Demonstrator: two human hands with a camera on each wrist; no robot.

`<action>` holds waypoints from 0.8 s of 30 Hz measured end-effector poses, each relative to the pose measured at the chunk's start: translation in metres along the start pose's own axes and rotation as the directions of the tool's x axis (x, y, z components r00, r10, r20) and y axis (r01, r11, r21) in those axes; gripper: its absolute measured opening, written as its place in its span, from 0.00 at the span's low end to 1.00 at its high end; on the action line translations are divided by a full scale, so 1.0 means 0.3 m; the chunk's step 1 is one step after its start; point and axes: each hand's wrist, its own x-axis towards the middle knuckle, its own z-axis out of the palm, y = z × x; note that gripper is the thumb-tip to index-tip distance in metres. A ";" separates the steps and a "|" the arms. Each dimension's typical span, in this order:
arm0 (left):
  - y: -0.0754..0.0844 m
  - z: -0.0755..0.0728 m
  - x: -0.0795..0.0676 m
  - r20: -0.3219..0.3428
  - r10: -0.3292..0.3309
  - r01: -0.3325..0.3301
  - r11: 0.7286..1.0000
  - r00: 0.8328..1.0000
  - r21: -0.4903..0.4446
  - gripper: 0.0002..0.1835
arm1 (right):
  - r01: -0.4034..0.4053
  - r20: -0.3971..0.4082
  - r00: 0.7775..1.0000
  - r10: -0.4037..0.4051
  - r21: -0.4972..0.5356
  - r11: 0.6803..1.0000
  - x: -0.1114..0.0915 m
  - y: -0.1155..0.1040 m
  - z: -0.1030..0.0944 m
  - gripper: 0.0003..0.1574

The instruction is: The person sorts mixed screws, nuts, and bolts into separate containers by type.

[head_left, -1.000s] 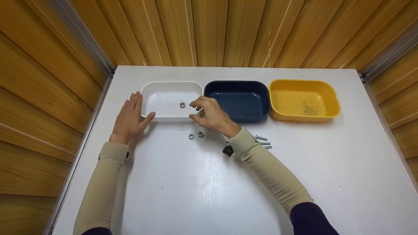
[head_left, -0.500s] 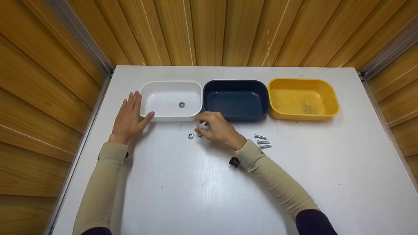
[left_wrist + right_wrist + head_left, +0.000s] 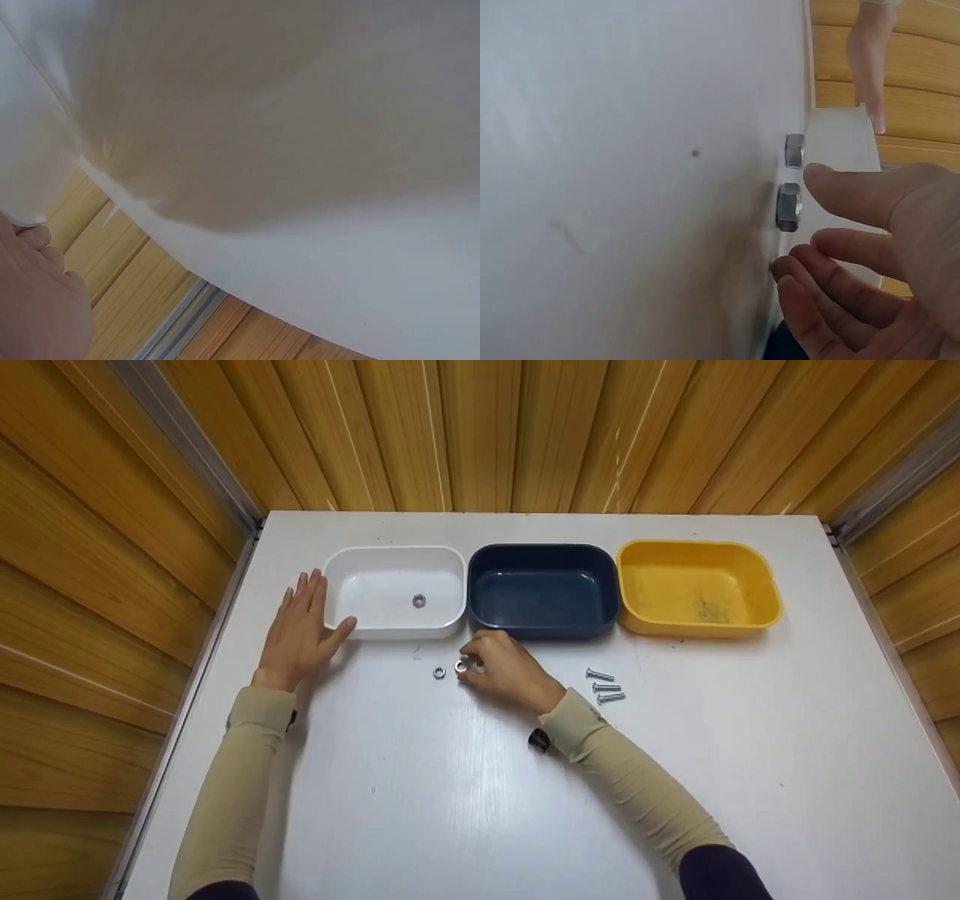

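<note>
In the head view my left hand point(image 3: 294, 634) lies with straight fingers along the left side of the white tray point(image 3: 395, 634), its thumb at the front rim. One hex nut point(image 3: 419, 601) lies inside that tray. My right hand point(image 3: 510, 671) is low in front of the trays, thumb and forefinger apart on either side of a second hex nut point(image 3: 461, 665). The right wrist view shows this nut point(image 3: 787, 208) just beyond the gap between thumb point(image 3: 821, 180) and fingers. A third hex nut point(image 3: 439, 672) is on the table to its left.
A dark blue tray point(image 3: 544, 631) and a yellow tray point(image 3: 697, 628) continue the row to the right. Three bolts point(image 3: 606, 688) lie on the white table point(image 3: 420, 810), right of my right wrist. Wooden panels point(image 3: 480, 435) border the table's back and sides.
My right hand has moved from above the white tray's right end down toward the table, coming around the nearer loose nut. The left hand has stayed at the white tray.
</note>
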 end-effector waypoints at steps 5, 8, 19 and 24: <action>0.004 -0.002 0.000 -0.006 0.002 -0.002 1.000 1.000 0.001 0.52 | -0.014 0.000 1.000 0.014 0.027 1.000 0.001 0.018 0.016 0.11; 0.006 -0.004 0.002 -0.010 0.004 -0.004 1.000 1.000 0.001 0.53 | -0.016 0.011 1.000 0.015 0.044 0.999 0.004 0.024 0.021 0.11; 0.005 -0.003 0.001 -0.001 0.004 -0.004 1.000 1.000 -0.004 0.53 | -0.029 0.016 0.999 0.028 0.095 0.995 0.007 0.028 0.037 0.08; 0.004 0.002 0.000 0.002 -0.003 0.003 1.000 1.000 -0.005 0.53 | -0.042 0.028 0.999 0.040 0.095 0.995 0.006 0.027 0.043 0.08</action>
